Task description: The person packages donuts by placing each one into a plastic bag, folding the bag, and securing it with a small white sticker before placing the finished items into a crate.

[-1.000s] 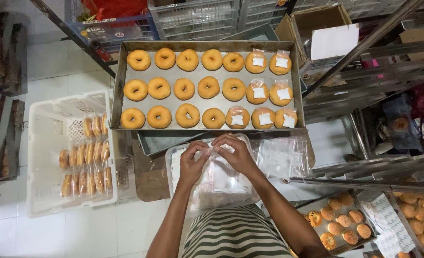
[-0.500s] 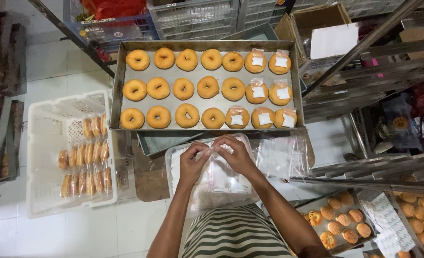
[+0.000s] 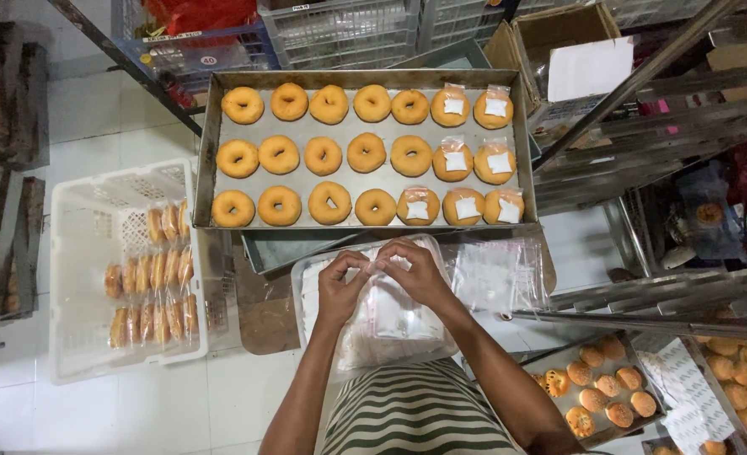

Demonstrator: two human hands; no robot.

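Observation:
My left hand [image 3: 341,286] and my right hand [image 3: 415,271] meet just below the metal baking tray [image 3: 206,143], both pinching the top edge of a small clear plastic bag [image 3: 390,305]. The bag hangs over a pile of more clear bags [image 3: 365,345] in a shallow tray on my lap. On the baking tray lie three rows of golden doughnuts [image 3: 323,155]; several at the right end are wrapped doughnuts [image 3: 464,160] in clear bags with white labels.
A white plastic crate [image 3: 78,270] at the left holds several bagged doughnuts. Loose clear bags [image 3: 495,274] lie to the right of my hands. Smaller trays of round pastries [image 3: 601,392] sit at the lower right beside metal rack bars [image 3: 643,76]. Crates and a cardboard box stand behind.
My fingers have shifted slightly on the bag's top edge; the hands stay in the same place.

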